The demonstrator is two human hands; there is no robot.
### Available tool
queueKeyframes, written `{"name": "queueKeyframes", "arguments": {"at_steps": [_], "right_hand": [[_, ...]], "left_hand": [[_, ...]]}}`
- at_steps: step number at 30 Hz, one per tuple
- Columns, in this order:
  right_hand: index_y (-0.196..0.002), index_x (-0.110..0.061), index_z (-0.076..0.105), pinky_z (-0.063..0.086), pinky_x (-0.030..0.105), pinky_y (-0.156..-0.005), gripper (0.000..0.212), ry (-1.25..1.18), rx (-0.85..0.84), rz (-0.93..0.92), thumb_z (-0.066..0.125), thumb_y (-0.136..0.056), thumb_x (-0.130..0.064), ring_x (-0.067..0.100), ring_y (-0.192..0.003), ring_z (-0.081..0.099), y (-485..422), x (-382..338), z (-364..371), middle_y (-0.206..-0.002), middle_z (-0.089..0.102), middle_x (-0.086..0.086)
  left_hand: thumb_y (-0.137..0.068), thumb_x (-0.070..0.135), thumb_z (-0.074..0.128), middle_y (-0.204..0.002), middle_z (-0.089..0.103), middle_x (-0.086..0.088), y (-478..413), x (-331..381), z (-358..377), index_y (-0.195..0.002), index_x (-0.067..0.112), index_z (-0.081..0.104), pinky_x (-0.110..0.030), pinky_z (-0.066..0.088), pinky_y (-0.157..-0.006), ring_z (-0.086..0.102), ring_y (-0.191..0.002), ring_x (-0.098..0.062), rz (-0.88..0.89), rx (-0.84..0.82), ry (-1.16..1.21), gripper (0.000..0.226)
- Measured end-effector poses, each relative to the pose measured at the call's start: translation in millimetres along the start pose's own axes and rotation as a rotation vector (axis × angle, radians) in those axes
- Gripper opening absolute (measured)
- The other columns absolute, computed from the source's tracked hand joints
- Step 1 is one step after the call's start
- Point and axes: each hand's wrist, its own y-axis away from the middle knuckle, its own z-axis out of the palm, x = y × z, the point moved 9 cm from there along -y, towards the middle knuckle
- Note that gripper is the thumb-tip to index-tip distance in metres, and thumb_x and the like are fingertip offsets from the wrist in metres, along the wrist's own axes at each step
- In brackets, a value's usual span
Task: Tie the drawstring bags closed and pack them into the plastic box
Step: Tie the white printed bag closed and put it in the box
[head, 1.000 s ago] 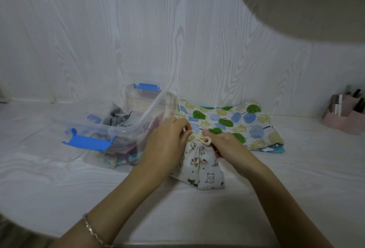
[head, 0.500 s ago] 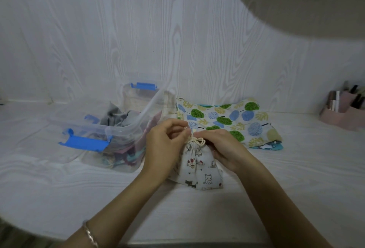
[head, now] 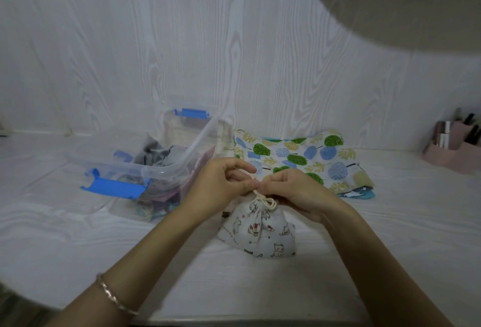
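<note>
step: tying knot (judged) | left hand [head: 223, 183] + right hand [head: 291, 191]: fingers [head: 247, 169] of both pinch the drawstring [head: 269, 203], tips almost meeting | cat-print bag [head: 260, 233]: on the surface [head: 364, 235] directly under the fingers, neck toward them, body running back toward the person | plastic box [head: 161, 171]: open, left of the fingers, nearer the left hand.

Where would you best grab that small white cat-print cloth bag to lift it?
By the gathered neck just under the cream cord, coming from above. The small white cat-print cloth bag sits with its neck up and cinched narrow, while the body below bulges wide.
</note>
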Motion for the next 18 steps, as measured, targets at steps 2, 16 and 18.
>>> {"name": "queueKeyframes", "arguments": {"at_steps": [2,16,18], "right_hand": [[-0.075,-0.002,0.073,0.043,0.031,-0.071,0.016,0.009,0.042,-0.02,0.074,-0.081,-0.017,0.02,-0.069,0.052,1.1,-2.9,-1.8,-0.072,0.063,0.013],[-0.085,-0.014,0.07,0.048,0.022,-0.06,0.017,0.445,0.216,-0.248,0.068,-0.075,-0.001,-0.004,-0.048,0.052,20.4,-39.7,-3.2,-0.049,0.061,-0.014],[-0.083,-0.013,0.07,0.046,0.02,-0.059,0.018,0.427,0.238,-0.268,0.066,-0.075,0.002,-0.001,-0.051,0.054,23.0,-43.6,-5.8,-0.051,0.061,-0.01]], "left_hand": [[-0.074,0.006,0.077,-0.075,0.075,-0.009,0.6,-4.5,-0.6,-0.094,0.006,0.068,-0.027,0.059,-0.07,0.073,-0.073,-0.02,-0.067,-0.024,0.046,0.023],[-0.08,0.0,0.071,-0.065,0.071,-0.002,6.1,-17.5,12.6,-0.106,0.001,0.06,-0.02,0.058,-0.069,0.069,-0.066,-0.009,-0.308,-0.181,0.146,0.028],[-0.078,0.001,0.073,-0.068,0.072,-0.003,5.1,-14.7,12.3,-0.104,0.001,0.061,-0.023,0.059,-0.073,0.07,-0.071,-0.011,-0.262,-0.177,0.105,0.028]]}}
